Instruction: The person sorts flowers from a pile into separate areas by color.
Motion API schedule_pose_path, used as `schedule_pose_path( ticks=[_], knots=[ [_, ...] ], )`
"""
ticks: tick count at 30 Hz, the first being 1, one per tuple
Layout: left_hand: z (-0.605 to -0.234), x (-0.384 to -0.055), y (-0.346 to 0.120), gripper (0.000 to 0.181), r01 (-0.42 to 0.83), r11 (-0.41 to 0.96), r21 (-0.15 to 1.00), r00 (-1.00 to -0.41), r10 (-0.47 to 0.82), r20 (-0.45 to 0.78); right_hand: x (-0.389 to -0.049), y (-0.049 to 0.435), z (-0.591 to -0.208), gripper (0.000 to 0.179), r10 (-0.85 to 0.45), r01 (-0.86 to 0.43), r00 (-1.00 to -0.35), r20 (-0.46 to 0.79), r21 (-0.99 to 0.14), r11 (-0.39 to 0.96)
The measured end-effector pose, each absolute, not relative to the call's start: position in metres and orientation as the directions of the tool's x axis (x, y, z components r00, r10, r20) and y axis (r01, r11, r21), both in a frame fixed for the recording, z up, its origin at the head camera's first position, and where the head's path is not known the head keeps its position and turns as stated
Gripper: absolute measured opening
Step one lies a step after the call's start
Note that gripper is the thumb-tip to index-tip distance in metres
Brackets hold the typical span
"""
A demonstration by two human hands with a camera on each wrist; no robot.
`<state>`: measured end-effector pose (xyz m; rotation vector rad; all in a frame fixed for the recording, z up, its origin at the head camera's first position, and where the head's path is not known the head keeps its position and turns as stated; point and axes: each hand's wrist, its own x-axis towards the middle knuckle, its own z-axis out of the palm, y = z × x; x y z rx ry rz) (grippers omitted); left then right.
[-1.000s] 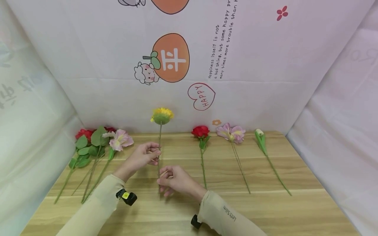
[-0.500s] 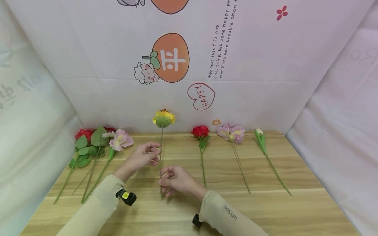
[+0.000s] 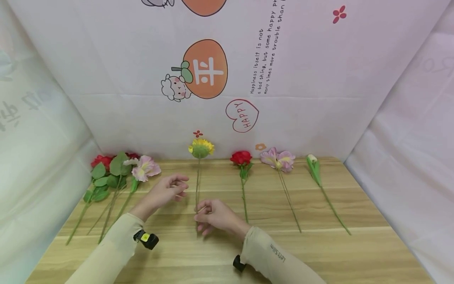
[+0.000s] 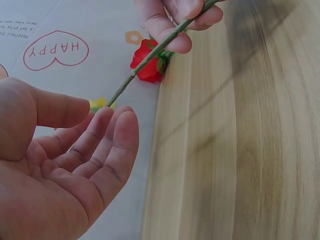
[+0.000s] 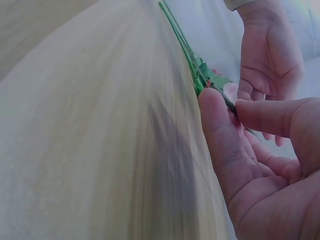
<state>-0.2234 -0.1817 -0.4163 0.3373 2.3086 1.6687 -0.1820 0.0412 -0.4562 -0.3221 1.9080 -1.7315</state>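
My right hand (image 3: 216, 216) pinches the lower stem of a yellow flower (image 3: 201, 149) between thumb and fingertips. The flower's head, green underneath, points toward the back cloth; its thin stem hangs over the table's middle. To the left of that stem my left hand (image 3: 166, 193) is apart from it, with loosely bent fingers and nothing in them. In the left wrist view the stem (image 4: 155, 51) runs from the right fingers to behind the left fingertips. In the right wrist view the stem's end (image 5: 227, 102) shows between thumb and forefinger.
On the wooden table (image 3: 213, 260), a red rose (image 3: 241, 157), a pink-purple flower (image 3: 278, 159) and a white tulip bud (image 3: 313, 161) lie to the right. Several flowers, including red roses (image 3: 102, 161) and a pale pink flower (image 3: 146, 168), lie bunched at left. Printed cloth (image 3: 312, 79) stands behind.
My left hand has let go of the stem and drawn back left. The yellow flower has shifted slightly right and its head has come down, still in my right hand.
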Motion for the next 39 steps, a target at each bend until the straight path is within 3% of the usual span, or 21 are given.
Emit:
schedule_pose_path(
  ticks=[24,39],
  knots=[
    [-0.423,-0.218,-0.205,0.038,0.048,0.348,0.936,-0.924,0.372,-0.091,-0.186,0.037,-0.461,0.027,-0.502,0.236,-0.81,-0.303,-0.952,0.193],
    [-0.422,-0.207,-0.229,0.045,0.007,0.385,0.923,-0.947,0.299,-0.117,-0.189,0.036,-0.465,0.022,-0.499,0.262,-0.802,-0.33,-0.943,0.202]
  ],
)
